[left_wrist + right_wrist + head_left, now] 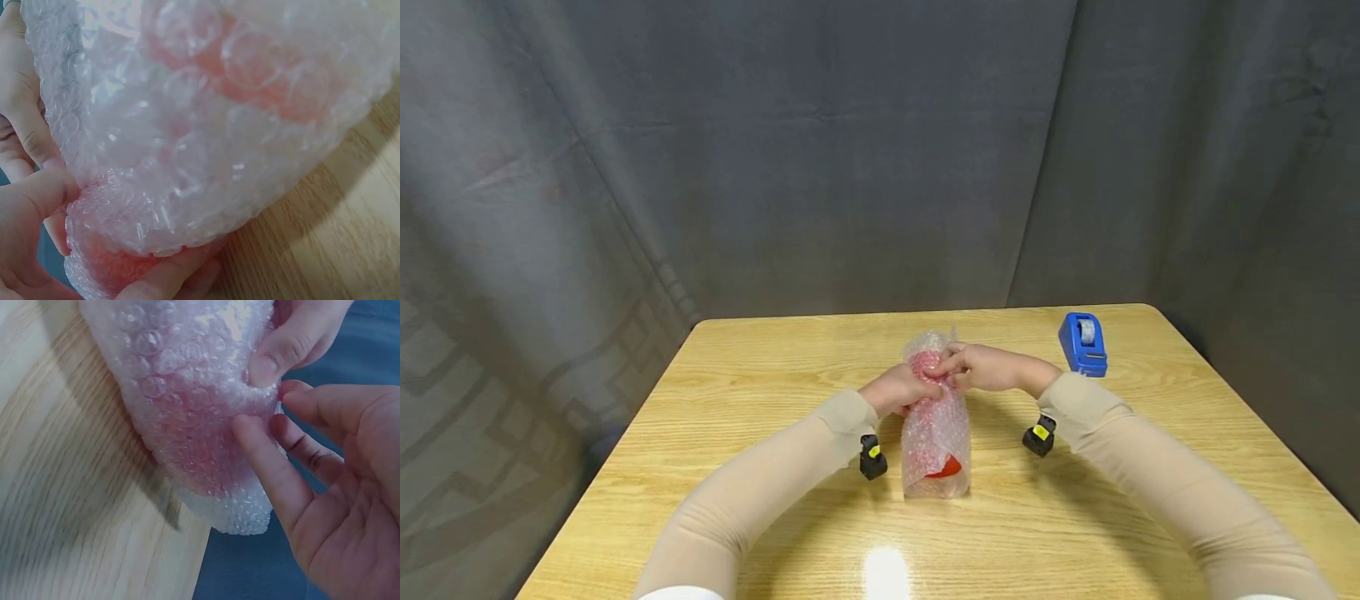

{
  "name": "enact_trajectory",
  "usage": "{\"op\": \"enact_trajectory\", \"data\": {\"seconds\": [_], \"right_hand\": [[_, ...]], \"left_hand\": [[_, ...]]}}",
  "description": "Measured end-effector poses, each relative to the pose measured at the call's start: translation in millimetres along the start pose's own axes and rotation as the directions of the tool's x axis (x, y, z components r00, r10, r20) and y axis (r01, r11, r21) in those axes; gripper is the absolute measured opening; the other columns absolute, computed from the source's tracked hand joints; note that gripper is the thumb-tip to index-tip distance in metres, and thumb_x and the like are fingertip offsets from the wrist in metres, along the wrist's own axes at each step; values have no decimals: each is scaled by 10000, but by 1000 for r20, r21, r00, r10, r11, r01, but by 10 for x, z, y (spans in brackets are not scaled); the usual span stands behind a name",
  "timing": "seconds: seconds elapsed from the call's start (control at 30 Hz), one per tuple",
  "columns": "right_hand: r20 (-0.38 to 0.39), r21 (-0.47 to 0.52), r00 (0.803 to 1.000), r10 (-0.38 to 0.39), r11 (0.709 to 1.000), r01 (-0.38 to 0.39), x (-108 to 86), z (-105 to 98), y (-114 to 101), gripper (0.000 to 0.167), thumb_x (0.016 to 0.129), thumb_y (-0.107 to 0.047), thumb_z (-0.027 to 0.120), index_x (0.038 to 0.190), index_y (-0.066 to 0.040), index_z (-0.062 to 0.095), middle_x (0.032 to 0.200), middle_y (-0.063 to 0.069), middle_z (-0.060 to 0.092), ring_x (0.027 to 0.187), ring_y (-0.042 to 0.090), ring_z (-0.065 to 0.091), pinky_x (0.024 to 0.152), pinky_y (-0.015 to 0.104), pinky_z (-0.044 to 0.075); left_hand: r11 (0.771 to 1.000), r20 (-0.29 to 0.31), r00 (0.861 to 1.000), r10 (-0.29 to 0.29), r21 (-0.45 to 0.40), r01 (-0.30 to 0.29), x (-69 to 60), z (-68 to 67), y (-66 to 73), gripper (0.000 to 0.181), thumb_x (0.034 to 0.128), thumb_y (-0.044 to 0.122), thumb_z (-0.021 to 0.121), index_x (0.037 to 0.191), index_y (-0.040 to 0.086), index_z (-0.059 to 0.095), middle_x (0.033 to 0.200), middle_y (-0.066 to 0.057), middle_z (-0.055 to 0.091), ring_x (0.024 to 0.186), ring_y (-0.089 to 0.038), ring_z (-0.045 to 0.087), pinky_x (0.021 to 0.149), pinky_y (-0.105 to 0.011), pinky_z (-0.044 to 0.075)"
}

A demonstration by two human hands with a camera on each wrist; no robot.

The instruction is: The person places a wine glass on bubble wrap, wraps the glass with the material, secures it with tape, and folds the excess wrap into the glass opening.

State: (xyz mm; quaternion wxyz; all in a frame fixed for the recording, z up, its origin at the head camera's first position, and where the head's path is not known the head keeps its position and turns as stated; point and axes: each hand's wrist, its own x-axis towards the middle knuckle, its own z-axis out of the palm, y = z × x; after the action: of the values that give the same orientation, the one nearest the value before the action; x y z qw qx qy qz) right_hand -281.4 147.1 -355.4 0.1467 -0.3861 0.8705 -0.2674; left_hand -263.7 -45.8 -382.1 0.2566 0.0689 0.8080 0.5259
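Note:
A red object (947,468), its kind hidden, lies inside a long bubble wrap bundle (925,433) in the middle of the table. Bare red shows at the near end; elsewhere it is a pink blur through the bubbles. My left hand (902,388) grips the bundle's left side, its thumb on top of the wrap. In the left wrist view, fingers (165,275) of that hand curl under the wrap. From the other side my right hand (988,367) pinches the wrap's edge near the far end. The right wrist view shows one digit of the right hand (350,481) on the wrap's upper surface.
A blue tape dispenser (1082,346) with a roll of clear tape stands at the back right of the wooden table (760,367). Dark grey curtains (850,167) hang behind and at the sides. A small black camera (872,458) hangs by the left wrist.

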Motion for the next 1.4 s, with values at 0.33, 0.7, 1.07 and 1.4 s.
{"op": "enact_trajectory", "data": {"seconds": [0.33, 0.7, 1.07, 1.4], "right_hand": [[-42, 18, 999, 16, 1000, -15, 71, 14, -42, 251, 959, -17, 540, 1169, 15, 674, 1099, 144, 588, 959, 211, 588, 764, 294, 565], [-154, 45, 988, 31, 999, -24, 124, 72, 45, 175, 885, 32, 633, 1024, -4, 733, 1030, 128, 630, 775, 108, 579, 633, 226, 554], [-167, 152, 984, 59, 988, -33, 50, 134, 127, 130, 918, 25, 597, 1033, 4, 653, 1051, 155, 634, 894, 191, 635, 704, 248, 581], [-236, 75, 971, 30, 997, -13, 29, 159, 101, 176, 905, 9, 618, 1043, -14, 725, 1024, 110, 550, 968, 215, 523, 750, 212, 518]], "left_hand": [[1000, 16, 1000, 0, -16, 0, -18, -7, -1, 491, 861, 187, 704, 1298, 70, 513, 1087, -82, 617, 883, -192, 615, 689, -330, 569], [999, 28, 999, 17, -32, -16, -20, 19, 9, 502, 851, 159, 701, 1305, 71, 506, 1090, -74, 607, 890, -191, 611, 692, -322, 567], [999, 30, 1000, 4, -35, -3, -2, 24, -2, 476, 830, 145, 709, 1245, 17, 514, 980, -71, 617, 817, -179, 612, 654, -300, 560], [1000, 35, 999, -5, -23, 6, -15, -1, -7, 462, 844, 164, 704, 1239, 9, 521, 966, -68, 618, 810, -165, 608, 662, -290, 561]]}}
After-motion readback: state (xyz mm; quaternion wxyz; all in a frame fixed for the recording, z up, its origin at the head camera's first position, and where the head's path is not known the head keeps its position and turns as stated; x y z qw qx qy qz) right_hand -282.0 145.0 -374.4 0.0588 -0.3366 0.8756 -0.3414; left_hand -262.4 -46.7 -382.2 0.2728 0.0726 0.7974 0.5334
